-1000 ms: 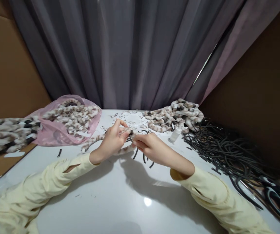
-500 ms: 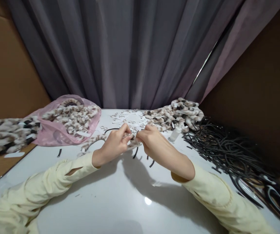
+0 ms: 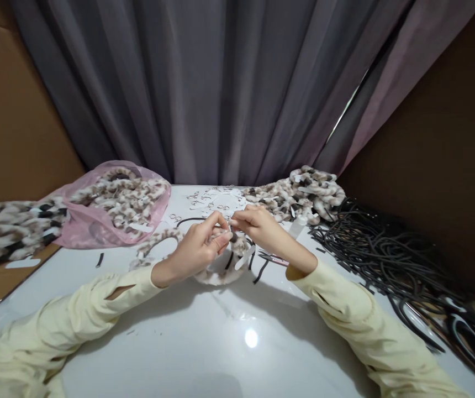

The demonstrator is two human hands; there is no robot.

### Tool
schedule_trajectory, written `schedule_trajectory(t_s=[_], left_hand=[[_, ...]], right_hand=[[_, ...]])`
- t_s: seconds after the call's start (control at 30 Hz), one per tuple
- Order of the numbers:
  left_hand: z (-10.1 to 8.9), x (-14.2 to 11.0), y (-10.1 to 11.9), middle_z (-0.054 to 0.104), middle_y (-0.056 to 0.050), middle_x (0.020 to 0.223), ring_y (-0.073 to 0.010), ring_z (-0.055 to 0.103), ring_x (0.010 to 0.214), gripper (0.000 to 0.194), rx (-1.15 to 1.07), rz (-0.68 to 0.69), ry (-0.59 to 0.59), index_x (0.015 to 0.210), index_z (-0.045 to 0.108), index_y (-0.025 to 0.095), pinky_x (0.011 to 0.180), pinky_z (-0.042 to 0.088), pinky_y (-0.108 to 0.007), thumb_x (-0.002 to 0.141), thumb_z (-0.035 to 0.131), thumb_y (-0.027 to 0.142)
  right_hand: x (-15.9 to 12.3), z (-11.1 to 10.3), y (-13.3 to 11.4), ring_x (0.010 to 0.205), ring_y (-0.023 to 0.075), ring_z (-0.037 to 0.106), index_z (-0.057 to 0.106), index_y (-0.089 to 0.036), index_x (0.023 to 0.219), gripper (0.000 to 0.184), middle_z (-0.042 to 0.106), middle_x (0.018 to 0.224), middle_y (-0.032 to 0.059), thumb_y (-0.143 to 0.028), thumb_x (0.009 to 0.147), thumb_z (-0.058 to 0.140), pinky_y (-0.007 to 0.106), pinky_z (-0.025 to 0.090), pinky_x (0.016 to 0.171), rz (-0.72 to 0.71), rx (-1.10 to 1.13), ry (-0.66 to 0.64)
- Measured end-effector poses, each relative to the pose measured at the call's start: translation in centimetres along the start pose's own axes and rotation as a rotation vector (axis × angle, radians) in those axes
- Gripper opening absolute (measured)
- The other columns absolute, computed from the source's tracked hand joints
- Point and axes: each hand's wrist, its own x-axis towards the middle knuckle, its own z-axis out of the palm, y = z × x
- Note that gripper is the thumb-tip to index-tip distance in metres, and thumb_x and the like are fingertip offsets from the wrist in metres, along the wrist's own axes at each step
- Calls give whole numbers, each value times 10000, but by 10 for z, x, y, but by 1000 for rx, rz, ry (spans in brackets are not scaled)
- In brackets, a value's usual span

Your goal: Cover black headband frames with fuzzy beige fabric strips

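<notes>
My left hand point(image 3: 196, 247) is closed, its thumb and fingers pinching a fluffy brown-and-white loop point(image 3: 220, 277) near a dark band on it. The loop hangs below the fingers onto the white table, and a white tag point(image 3: 244, 258) sticks out at its right. Close beside, my right hand point(image 3: 260, 225) has thumb and forefinger pressed together above the dark band. Whatever lies in that pinch is too small to name. Another fluffy loop point(image 3: 148, 247) lies left of my left hand. Small scissors or pliers point(image 3: 274, 258) lie under my right wrist.
A pink plastic bag point(image 3: 84, 232) full of fluffy loops stands left, beside a loose pile point(image 3: 9, 226). Several small metal rings point(image 3: 198, 199) are scattered behind my hands. To the right are more loops point(image 3: 320, 190), a small bottle point(image 3: 296, 228) and a heap of black cords point(image 3: 370, 249).
The fluffy loop now hangs down below my hands, with its white tag showing. My right hand has shifted slightly up and away, uncovering the scissors or pliers.
</notes>
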Motion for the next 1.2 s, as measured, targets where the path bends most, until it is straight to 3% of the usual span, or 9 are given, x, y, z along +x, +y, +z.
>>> schedule_trajectory(t_s=[0.27,0.5,0.57,0.63,0.73,0.83,0.93,1.03,1.2], left_hand=[[7,1,-7,615,35,630,-77,374,452,117,-96,-55,11,862,423,212,472,266,-195,892,452,322],[11,2,-9,624,28,580,-86,425,468,147,-116,-122,69,815,428,212,482,297,-191,856,520,319],[11,5,-9,622,30,582,-73,411,453,168,-169,-142,70,798,411,210,458,287,-176,852,523,323],[8,10,-9,619,30,585,-56,367,415,193,-272,-174,78,782,392,208,415,253,-160,847,527,330],[3,16,-7,610,31,571,-35,297,370,214,-416,-240,138,764,378,205,365,187,-143,828,547,319],[-2,19,-3,589,40,565,-25,310,371,222,-525,-297,222,754,384,199,354,161,-126,802,580,293],[-6,20,-1,560,49,586,-16,323,387,210,-632,-343,271,753,409,188,355,180,-116,784,600,271],[-10,22,-2,531,48,607,-5,338,400,191,-748,-398,278,730,444,164,361,229,-111,766,614,242],[-13,23,1,505,50,622,5,356,405,167,-882,-430,245,711,479,143,358,253,-102,745,629,209]], right_hand=[[2,2,2,559,94,378,463,-152,574,241,399,510,-49,-61,796,438,225,234,589,42,69,-56],[3,5,6,560,95,405,527,-142,596,230,457,541,-35,-91,811,460,211,282,579,58,105,-102],[1,6,8,618,112,459,603,-130,745,120,574,684,13,-145,816,507,220,319,609,54,74,18],[-2,5,5,672,127,500,624,-122,907,153,630,852,64,-142,810,507,232,349,638,29,35,218],[-9,-1,-10,629,123,529,666,-140,869,217,666,809,49,-100,778,473,231,375,623,57,48,349],[-15,-8,-25,449,97,505,713,-140,807,244,636,559,4,-132,766,473,213,378,516,237,208,97],[-17,-3,-28,346,79,486,660,-113,1076,341,645,532,0,-183,819,447,191,366,417,347,450,-191],[-14,12,-24,342,65,515,387,-184,1365,488,718,848,48,-253,884,419,176,347,336,370,659,-234],[-9,36,-23,332,64,542,262,-266,1355,445,665,1009,73,-312,924,364,165,339,257,403,893,-206]])
